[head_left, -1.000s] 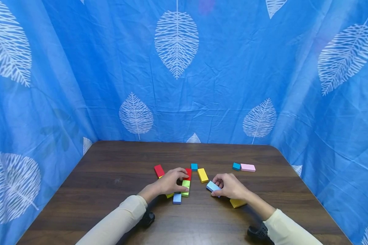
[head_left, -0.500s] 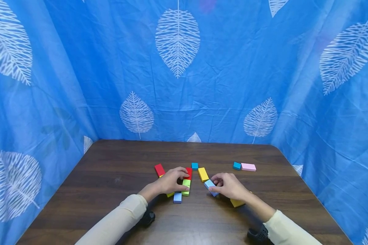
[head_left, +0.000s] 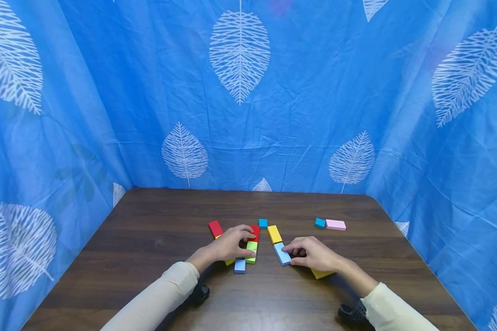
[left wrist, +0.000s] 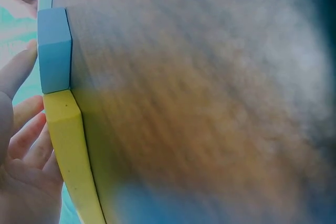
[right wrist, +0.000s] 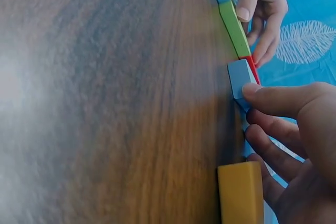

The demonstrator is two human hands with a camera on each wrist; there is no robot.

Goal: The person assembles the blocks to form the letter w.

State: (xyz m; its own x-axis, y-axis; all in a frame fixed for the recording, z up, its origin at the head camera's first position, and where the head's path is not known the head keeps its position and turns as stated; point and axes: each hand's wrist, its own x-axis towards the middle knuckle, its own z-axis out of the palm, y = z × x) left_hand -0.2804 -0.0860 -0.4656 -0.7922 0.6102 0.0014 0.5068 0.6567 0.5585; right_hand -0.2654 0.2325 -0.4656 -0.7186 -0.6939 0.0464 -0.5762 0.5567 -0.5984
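Note:
My right hand [head_left: 314, 255] touches the right side of a light blue block [head_left: 281, 254] with thumb and index fingertip. That block lies flat, its far end against a yellow block [head_left: 274, 234]. In the right wrist view, the thumb rests on the light blue block [right wrist: 241, 80] near its edge. My left hand [head_left: 229, 243] arches over a red block [head_left: 254, 232] and a lime green block [head_left: 251, 250] joined end to end; its thumb rests by the green one. Below them lies a small blue block [head_left: 239, 265]. Another yellow block [head_left: 229, 263] is partly hidden under the left hand.
A second red block [head_left: 215, 228] lies left of the left hand. A teal block [head_left: 262, 224] sits behind the middle row. Farther right are another teal block [head_left: 320, 223] and a pink block [head_left: 336, 225]. A darker yellow block [head_left: 320, 274] is partly under the right hand.
The light blue block, earlier pinched at an angle by the right hand, has turned and slid left into line with the yellow block. The right fingers now touch only its right side. The left hand stays put.

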